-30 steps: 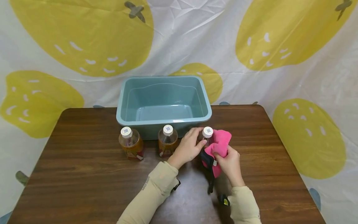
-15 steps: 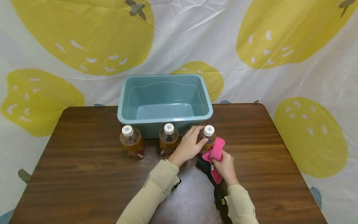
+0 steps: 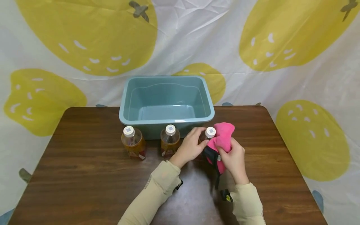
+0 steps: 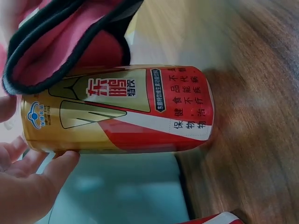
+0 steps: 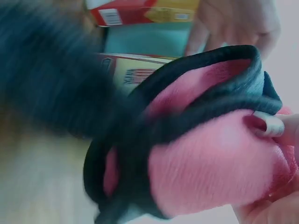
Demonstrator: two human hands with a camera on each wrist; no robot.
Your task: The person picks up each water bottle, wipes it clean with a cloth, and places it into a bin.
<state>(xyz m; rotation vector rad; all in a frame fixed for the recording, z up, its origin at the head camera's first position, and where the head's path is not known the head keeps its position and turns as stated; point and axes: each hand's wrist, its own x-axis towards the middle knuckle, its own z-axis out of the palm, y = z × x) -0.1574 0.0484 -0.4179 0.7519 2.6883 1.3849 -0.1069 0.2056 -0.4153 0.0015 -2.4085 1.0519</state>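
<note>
My left hand (image 3: 189, 148) grips the rightmost drink bottle (image 3: 210, 132) near its white cap, with thumb and fingers on either side. In the left wrist view this bottle's gold and red label (image 4: 140, 112) faces the camera, and its base stands on the table. A pink cloth with black edging (image 3: 224, 135) is pinched and bunched in my right hand (image 3: 234, 157). It lies against the bottle's right side, hiding much of the bottle in the head view. The right wrist view shows the cloth's folds (image 5: 205, 168) close up, with a small white tag.
Two similar bottles stand to the left, a middle bottle (image 3: 170, 143) and a leftmost bottle (image 3: 133, 144). Behind them is a blue-green plastic tub (image 3: 168, 121). A patterned white and yellow curtain (image 3: 197, 37) hangs behind the dark wooden table (image 3: 84, 187).
My right hand drew the cloth down the bottle's side, then brought it back up near the cap. My left hand keeps its grip; the bottles and tub stay put.
</note>
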